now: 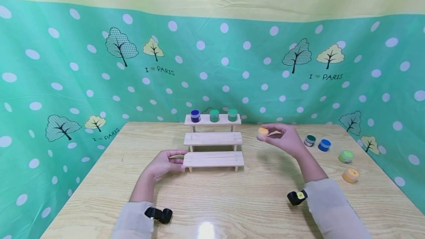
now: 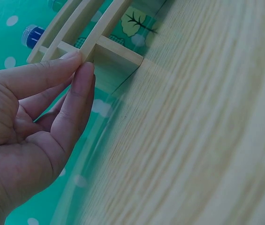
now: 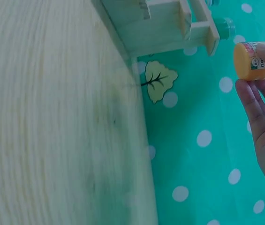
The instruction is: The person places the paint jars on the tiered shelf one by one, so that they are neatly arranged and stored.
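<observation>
A three-tier wooden stand (image 1: 213, 159) stands on the table. My left hand (image 1: 165, 164) pinches the left end of its lowest shelf between thumb and fingers, as the left wrist view shows close up. In my right hand (image 1: 286, 138), held up to the right of the stand, is a small orange paint jar (image 1: 262, 132), pinched between thumb and fingertips; its printed label shows in the right wrist view. On the top shelf sit a dark blue jar (image 1: 195, 115), a green jar (image 1: 214, 115) and another green jar (image 1: 232, 115). Nothing sits on the middle and lowest shelves.
Loose jars lie at the table's right: a dark green jar (image 1: 310, 140), a blue jar (image 1: 324, 145), a light green jar (image 1: 346, 156) and an orange jar (image 1: 351, 175). A dotted green curtain (image 1: 212, 58) hangs close behind the stand and along both sides.
</observation>
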### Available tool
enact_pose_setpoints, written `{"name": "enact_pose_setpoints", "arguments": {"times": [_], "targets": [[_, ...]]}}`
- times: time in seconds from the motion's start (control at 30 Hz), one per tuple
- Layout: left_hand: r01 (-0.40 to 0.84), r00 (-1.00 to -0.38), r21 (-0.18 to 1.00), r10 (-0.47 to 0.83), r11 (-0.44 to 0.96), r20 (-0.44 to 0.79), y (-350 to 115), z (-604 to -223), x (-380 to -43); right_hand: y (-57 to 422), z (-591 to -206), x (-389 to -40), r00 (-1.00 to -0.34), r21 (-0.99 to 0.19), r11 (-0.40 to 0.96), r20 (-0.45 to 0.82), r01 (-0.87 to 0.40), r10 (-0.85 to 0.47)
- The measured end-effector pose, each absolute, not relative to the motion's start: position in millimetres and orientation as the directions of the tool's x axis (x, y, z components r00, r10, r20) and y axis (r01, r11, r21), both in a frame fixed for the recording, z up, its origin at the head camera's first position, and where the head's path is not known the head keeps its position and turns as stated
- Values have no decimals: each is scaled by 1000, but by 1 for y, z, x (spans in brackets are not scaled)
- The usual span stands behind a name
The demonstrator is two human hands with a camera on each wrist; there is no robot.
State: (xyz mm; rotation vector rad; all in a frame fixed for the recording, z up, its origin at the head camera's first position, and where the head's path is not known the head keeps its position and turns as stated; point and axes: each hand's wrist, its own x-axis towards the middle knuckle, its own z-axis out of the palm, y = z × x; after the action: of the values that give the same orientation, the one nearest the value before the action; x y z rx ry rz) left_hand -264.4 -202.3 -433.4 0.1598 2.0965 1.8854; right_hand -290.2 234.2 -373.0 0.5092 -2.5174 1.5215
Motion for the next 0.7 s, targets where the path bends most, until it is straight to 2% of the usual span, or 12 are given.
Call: {"name": "enact_pose_setpoints", "arguments": {"times": [0.7], "targets": [[-124,-944,984,290,127,-157,-202,-432,-264,196,-359,-281,-859,-822,294,394,-488,-328]]}}
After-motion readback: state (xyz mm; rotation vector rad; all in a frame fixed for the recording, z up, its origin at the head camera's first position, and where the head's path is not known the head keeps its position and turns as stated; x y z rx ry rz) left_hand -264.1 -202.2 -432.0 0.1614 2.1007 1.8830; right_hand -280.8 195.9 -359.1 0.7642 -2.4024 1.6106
